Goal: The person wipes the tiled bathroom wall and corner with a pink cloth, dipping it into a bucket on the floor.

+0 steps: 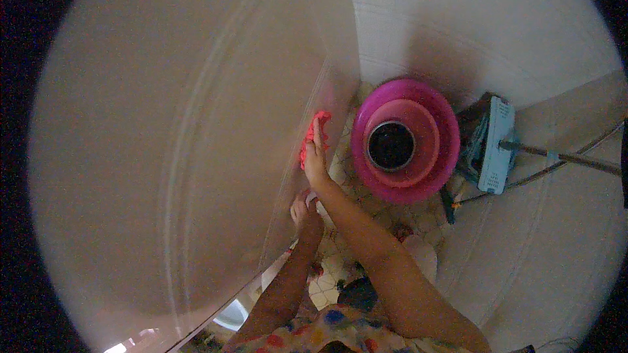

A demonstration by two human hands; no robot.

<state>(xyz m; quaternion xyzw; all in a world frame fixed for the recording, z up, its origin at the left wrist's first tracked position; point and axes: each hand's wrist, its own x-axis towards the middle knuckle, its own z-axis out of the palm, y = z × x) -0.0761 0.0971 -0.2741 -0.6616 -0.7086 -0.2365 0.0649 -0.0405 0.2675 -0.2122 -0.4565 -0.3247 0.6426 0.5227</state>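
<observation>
My right hand (315, 159) presses a bright pink-red cloth (321, 120) flat against the beige wall-like surface (235, 147) on the left. Its fingers point away from me and lie over the cloth. Just below and nearer to me, my left hand (300, 208) is beside the same surface, close to my right wrist. Something small and white (311, 199) shows at its fingers, but whether it is held is unclear.
Pink basins or tubs (406, 88) with a dark round opening inside stand on the patterned tile floor (324, 291). Right of them are a light blue broom or mop head (496, 144) and crossing poles (584, 161). A white wall (490, 19) rises behind. A white basin-like object (231, 315) shows lower left.
</observation>
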